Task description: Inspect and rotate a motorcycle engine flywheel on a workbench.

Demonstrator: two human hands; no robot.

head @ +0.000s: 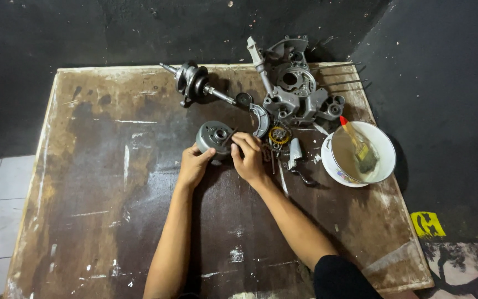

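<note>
Both hands meet at a round grey flywheel rotor point(215, 137) lying near the middle of a stained brown worktable point(112, 210). The left hand point(195, 165) cups its near left rim, thumb up against the side. The right hand point(248, 156) bends over its right edge, fingertips pinching at something small on the open face; what exactly cannot be told. The rotor lies just ahead of both hands, open face tilted up and right, roughly equally near to each. Farther back rest a crankshaft point(195, 82) and a grey engine case point(294, 83). Right of the hands stands a white bowl point(385, 149) holding a paintbrush point(360, 148)
</note>
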